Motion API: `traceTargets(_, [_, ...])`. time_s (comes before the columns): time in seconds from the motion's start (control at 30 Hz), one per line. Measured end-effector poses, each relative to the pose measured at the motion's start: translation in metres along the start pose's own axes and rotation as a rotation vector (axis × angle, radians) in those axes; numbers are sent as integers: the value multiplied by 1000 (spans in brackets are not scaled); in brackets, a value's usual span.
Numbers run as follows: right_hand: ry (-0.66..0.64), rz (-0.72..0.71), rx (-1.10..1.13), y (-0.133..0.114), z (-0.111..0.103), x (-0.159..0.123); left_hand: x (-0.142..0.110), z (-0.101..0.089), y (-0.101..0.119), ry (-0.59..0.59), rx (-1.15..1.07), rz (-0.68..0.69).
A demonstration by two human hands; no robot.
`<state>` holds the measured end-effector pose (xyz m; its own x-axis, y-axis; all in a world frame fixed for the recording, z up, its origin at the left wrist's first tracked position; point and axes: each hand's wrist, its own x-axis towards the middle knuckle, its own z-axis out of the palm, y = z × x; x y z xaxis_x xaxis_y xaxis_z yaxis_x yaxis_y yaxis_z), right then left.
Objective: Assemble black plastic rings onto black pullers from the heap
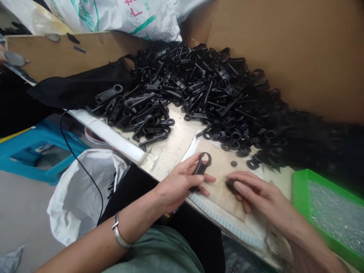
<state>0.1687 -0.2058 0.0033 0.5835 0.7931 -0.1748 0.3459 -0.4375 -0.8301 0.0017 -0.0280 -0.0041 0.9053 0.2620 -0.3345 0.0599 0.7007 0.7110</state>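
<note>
My left hand (183,182) is closed around a black plastic arm with a ring end (201,165), the ring pointing up and away from me. To its right, over the beige work pad (218,159), my right hand (253,189) pinches a small black ring-shaped part (231,185), partly hidden by the fingers. The two parts are apart. Just beyond my right hand a small black disc (233,163) lies on the pad, with a black ring (252,163) beside it.
A large heap of black plastic parts (199,83) covers the back of the table. On the right stands a green tray (301,189) of small shiny metal pieces. At the left are a white sack (74,197), a blue stool (36,151) and a hanging black cable (82,167).
</note>
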Motion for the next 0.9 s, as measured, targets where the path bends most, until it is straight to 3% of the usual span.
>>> traceTargets(0.13, [92,-11,-145,17,-6,1,-5,-4,4,28,-7,-11])
traceTargets(0.27, [250,-228,-493,30,-5,-4,-8,-8,6,65,49,23])
traceTargets(0.43, [255,-348,-628,23,7,-11,-4,-7,6,68,23,76])
traceTargets(0.53, [272,-384,-595,10,8,-13,-2,-5,4,47,-67,52])
traceTargets(0.6, [303,-395,-457,-4,13,-12,-2,-4,1,10,-94,53])
traceTargets(0.73, [396,-449,-214,-32,42,-7,-2,-3,-5,-115,-20,130])
traceTargets(0.9, [445,-535,-276,-39,66,5,-5,-2,-4,-196,100,189])
